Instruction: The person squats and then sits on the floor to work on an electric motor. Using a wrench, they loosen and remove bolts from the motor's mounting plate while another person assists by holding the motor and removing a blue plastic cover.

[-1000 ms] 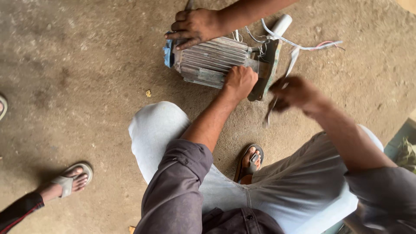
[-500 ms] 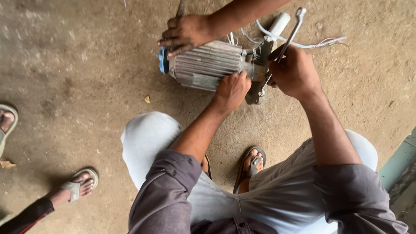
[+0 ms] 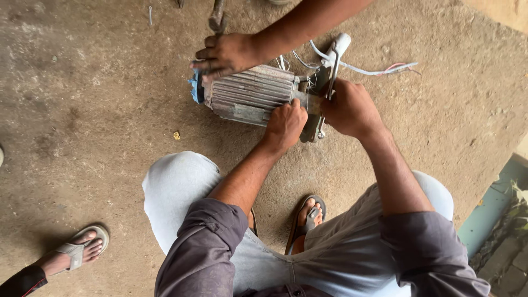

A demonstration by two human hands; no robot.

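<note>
A ribbed grey electric motor body [image 3: 250, 93] lies on its side on the concrete floor. My left hand [image 3: 285, 125] presses on its near right end, beside the end plate [image 3: 312, 118]. My right hand [image 3: 347, 107] grips a thin metal tool [image 3: 333, 71] held against that end plate. Another person's hand [image 3: 225, 55] reaches in from the top and holds the motor's left end, where a blue part [image 3: 195, 88] shows. White wires [image 3: 363, 69] trail off to the right of the motor.
I squat over the motor, knees apart, one sandalled foot [image 3: 308, 217] under me. A bystander's sandalled foot [image 3: 77, 250] is at lower left. A small yellow scrap [image 3: 176, 135] lies on the floor. A green ledge with bricks [image 3: 503, 220] is at the right edge.
My right hand has come in from the right onto the end plate with the tool. My left hand and the other person's hand stay on the motor.
</note>
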